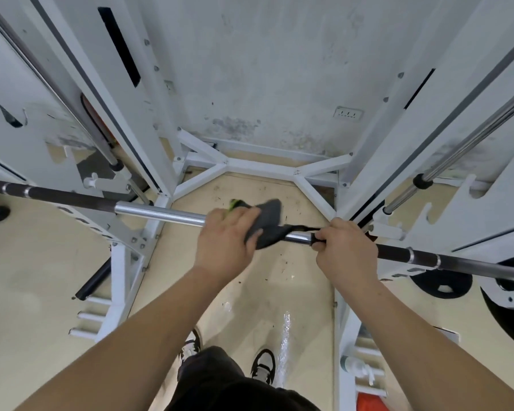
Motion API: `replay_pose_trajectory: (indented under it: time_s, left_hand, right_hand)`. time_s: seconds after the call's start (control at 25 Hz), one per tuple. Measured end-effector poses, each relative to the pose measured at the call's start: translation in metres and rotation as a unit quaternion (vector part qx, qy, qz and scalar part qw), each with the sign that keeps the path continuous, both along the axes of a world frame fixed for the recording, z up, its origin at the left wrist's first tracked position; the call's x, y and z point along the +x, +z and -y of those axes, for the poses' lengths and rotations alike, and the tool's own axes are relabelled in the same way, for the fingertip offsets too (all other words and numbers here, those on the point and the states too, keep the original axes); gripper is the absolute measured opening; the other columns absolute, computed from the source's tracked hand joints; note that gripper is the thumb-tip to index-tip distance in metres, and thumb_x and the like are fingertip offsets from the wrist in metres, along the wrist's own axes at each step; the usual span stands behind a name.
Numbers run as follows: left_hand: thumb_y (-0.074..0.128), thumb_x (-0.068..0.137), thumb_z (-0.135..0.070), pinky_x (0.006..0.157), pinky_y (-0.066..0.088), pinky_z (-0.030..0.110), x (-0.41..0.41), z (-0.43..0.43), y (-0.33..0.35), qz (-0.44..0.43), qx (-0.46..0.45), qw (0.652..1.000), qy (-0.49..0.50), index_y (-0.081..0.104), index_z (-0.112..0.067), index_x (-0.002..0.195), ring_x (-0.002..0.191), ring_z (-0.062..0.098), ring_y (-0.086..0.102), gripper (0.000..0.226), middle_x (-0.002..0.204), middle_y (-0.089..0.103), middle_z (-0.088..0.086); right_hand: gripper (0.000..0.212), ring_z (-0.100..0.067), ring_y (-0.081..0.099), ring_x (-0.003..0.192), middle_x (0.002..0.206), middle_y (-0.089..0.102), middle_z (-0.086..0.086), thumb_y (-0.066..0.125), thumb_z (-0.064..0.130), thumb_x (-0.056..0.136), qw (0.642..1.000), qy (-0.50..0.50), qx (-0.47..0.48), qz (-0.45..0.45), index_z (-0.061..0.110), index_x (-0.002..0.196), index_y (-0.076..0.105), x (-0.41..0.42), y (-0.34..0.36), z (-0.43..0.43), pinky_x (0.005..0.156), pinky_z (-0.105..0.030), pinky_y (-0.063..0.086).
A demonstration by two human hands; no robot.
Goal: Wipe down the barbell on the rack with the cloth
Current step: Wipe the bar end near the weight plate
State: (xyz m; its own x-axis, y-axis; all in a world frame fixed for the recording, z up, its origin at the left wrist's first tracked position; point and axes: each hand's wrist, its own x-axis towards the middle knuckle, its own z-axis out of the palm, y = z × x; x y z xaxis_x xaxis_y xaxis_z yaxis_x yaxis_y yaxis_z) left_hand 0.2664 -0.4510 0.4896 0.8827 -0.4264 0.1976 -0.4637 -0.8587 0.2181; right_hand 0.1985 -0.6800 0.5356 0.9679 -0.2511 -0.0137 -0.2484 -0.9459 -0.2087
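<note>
The barbell (161, 214) lies across the white rack (149, 120), running from the left edge down to the right edge, with a shiny chrome middle and dark outer sections. My left hand (226, 244) presses a dark grey cloth (269, 223) with a green edge onto the chrome middle, the cloth wrapped over the bar. My right hand (346, 250) grips the bar just right of the cloth, fingers closed around it where the dark section begins.
White uprights stand close on both sides, with chrome guide rods (469, 140) on the right. A white floor brace (250, 167) sits ahead by the stained wall. Black weight plates (441, 284) lie at right. The beige floor has a wet streak (285, 327) by my shoes.
</note>
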Motion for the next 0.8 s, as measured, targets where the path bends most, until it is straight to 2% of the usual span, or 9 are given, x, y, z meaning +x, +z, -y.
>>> replay_pose_trajectory:
  time_s: [0.08,0.12,0.28,0.36,0.48,0.56,0.64,0.72,0.8]
  left_hand:
    - [0.052,0.099,-0.038,0.102,0.042,0.050,-0.014,0.014,-0.001,0.009,-0.022,0.991,0.134,0.060,-0.023,0.132,0.105,0.034,0.055,0.037,0.124,0.069,-0.003]
    - [0.053,0.097,-0.035,0.102,0.043,0.052,-0.023,0.035,0.000,-0.003,-0.038,0.990,0.135,0.060,-0.023,0.130,0.108,0.035,0.053,0.036,0.125,0.069,-0.003]
    - [0.061,0.093,-0.033,0.103,0.046,0.049,-0.043,0.081,-0.001,0.011,-0.063,0.995,-0.077,0.063,-0.022,0.134,0.109,0.034,0.058,0.043,0.130,0.068,-0.004]
    - [0.069,0.090,-0.035,0.092,0.053,0.043,-0.022,0.049,0.001,0.055,-0.048,0.992,-0.099,0.065,-0.024,0.133,0.100,0.033,0.061,0.045,0.129,0.070,-0.006]
    - [0.067,0.094,-0.033,0.094,0.052,0.046,-0.010,-0.018,0.000,0.033,-0.017,0.999,0.010,0.061,-0.026,0.135,0.107,0.035,0.057,0.042,0.132,0.068,-0.007]
    - [0.066,0.095,-0.026,0.104,0.046,0.053,-0.016,-0.030,-0.001,0.028,-0.068,0.991,0.114,0.062,-0.022,0.134,0.116,0.038,0.052,0.040,0.134,0.068,-0.004]
    - [0.067,0.090,-0.019,0.100,0.047,0.052,-0.026,0.002,0.000,0.014,-0.110,0.982,0.154,0.065,-0.020,0.129,0.117,0.039,0.052,0.039,0.130,0.070,-0.003]
    - [0.066,0.086,-0.022,0.097,0.049,0.050,-0.037,0.042,0.000,0.006,-0.094,0.994,0.050,0.063,-0.022,0.130,0.114,0.039,0.054,0.044,0.131,0.068,-0.003]
    - [0.061,0.092,-0.032,0.110,0.040,0.052,-0.038,0.058,-0.010,0.019,-0.034,0.997,-0.060,0.056,-0.025,0.141,0.119,0.037,0.055,0.050,0.140,0.063,-0.003]
  right_hand:
    - [0.011,-0.017,0.054,0.087,0.079,0.049,0.011,0.072,0.022,0.088,1.000,-0.008,0.005,0.017,0.024,0.094,0.081,-0.002,-0.002,0.000,0.055,-0.027,0.031]
    - [0.010,-0.018,0.054,0.086,0.077,0.050,0.010,0.073,0.021,0.087,1.000,-0.013,0.004,0.023,0.025,0.091,0.081,-0.002,-0.003,0.000,0.054,-0.026,0.030]
    - [0.010,-0.018,0.056,0.080,0.072,0.051,0.008,0.075,0.022,0.082,0.999,-0.038,-0.004,0.024,0.028,0.075,0.078,-0.002,-0.005,0.003,0.051,-0.023,0.021]
    - [0.007,-0.019,0.058,0.079,0.074,0.057,0.007,0.077,0.024,0.083,0.999,-0.036,0.007,0.030,0.029,0.080,0.080,-0.002,-0.005,0.003,0.052,-0.023,0.026]
    - [0.007,-0.018,0.059,0.079,0.076,0.060,0.008,0.077,0.021,0.085,0.999,-0.026,0.005,0.042,0.024,0.084,0.083,-0.005,-0.007,-0.001,0.052,-0.024,0.031]
    - [0.006,-0.018,0.057,0.076,0.073,0.057,0.008,0.079,0.017,0.082,0.998,-0.027,0.001,0.053,0.022,0.081,0.082,-0.006,-0.008,-0.003,0.050,-0.022,0.028]
    - [0.006,-0.016,0.052,0.075,0.072,0.052,0.009,0.079,0.017,0.082,0.998,-0.022,-0.007,0.058,0.022,0.081,0.082,-0.007,-0.008,-0.004,0.051,-0.023,0.028]
    - [0.008,-0.017,0.051,0.078,0.073,0.047,0.010,0.076,0.018,0.083,0.999,-0.027,-0.008,0.046,0.024,0.080,0.080,-0.005,-0.007,-0.004,0.054,-0.025,0.033]
    - [0.009,-0.019,0.054,0.083,0.075,0.049,0.008,0.072,0.023,0.085,0.999,-0.039,-0.012,0.014,0.027,0.081,0.078,-0.003,-0.002,-0.008,0.056,-0.028,0.039]
